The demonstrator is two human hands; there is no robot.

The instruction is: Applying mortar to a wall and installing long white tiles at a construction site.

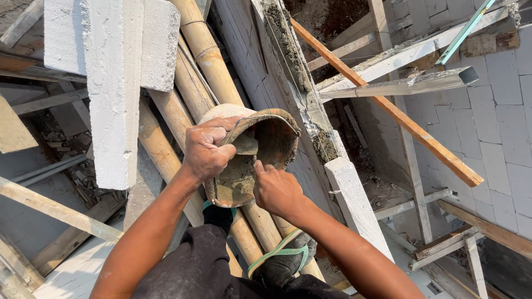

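My left hand (206, 150) grips the rim of a worn, mortar-crusted bucket (275, 137), tilted on its side over bamboo scaffold poles (194, 72). My right hand (275, 190) holds a trowel whose blade (245, 145) reaches inside the bucket, over the wet grey mortar (235, 180) at its bottom. Just right of the bucket runs the top of a white block wall (354, 199), with a strip of fresh mortar (288, 44) laid along it farther up. My feet in green-strapped sandals (280, 256) stand on the poles below.
Large white blocks (113, 83) rest on the scaffold at upper left. An orange wooden plank (388, 108) and a metal channel (410, 84) cross the drop on the right. Timber scraps and rubble lie far below on both sides.
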